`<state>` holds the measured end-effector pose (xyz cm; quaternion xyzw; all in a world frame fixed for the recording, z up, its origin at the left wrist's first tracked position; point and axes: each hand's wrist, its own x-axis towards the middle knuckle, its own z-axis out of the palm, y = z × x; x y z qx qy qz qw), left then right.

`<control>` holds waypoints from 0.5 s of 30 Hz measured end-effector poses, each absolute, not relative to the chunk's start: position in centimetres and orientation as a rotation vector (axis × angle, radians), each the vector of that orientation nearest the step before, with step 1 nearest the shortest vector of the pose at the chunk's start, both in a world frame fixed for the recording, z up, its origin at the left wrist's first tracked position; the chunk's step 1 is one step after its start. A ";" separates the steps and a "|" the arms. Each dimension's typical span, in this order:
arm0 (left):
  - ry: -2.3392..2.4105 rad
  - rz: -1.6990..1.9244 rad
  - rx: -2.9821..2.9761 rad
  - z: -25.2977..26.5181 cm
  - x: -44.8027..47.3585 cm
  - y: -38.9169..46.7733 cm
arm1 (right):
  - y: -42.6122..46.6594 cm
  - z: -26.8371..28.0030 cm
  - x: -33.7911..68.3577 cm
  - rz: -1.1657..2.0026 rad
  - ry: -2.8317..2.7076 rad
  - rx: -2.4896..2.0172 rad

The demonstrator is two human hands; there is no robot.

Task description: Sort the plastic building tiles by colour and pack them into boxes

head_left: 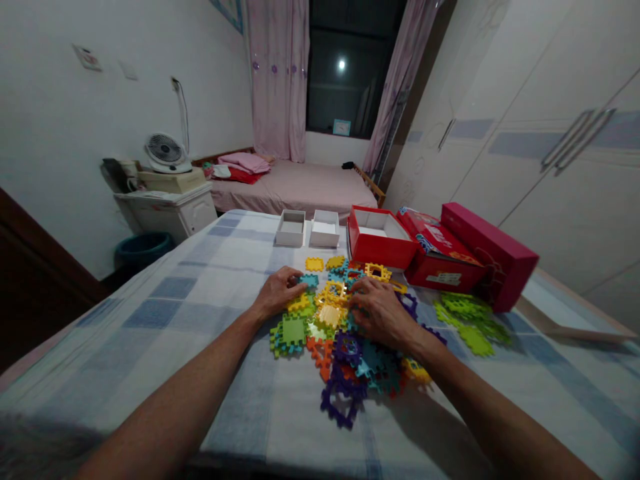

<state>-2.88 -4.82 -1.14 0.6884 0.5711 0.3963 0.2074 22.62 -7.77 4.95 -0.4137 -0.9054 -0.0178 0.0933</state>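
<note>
A heap of notched plastic puzzle pieces [348, 347] in yellow, green, teal, orange and purple lies on the checked cloth. At its left edge my left hand [277, 291] is closed, thumb and fingers at the rim of a teal piece [309, 281]. My right hand [379, 312] rests over the right side of the heap with curled fingers. Its fingertips are beside a yellow piece [336, 291], and what they grip is hidden. Below the left hand sits a flat green piece [294, 329]. A single yellow piece [315, 265] lies just beyond the heap.
Two small pale boxes [291, 228] stand at the table's far edge, beside an open red box [381, 252]. Further right are a printed red box [443, 257] and a tall crimson box [487, 253]. Loose lime-green pieces [473, 323] lie before them, near a white lid [570, 313].
</note>
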 end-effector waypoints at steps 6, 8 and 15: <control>1.727 1.153 1.890 -0.5 -3.1 -5.0 | -8.6 4.4 21.3 -0.066 -2.726 -1.183; 1.709 1.099 1.923 -0.4 -3.2 -5.2 | -8.7 4.3 21.0 -0.095 -2.723 -1.212; 1.547 0.935 2.100 -0.2 -2.7 -5.9 | -9.0 3.5 20.1 0.031 -2.697 -1.244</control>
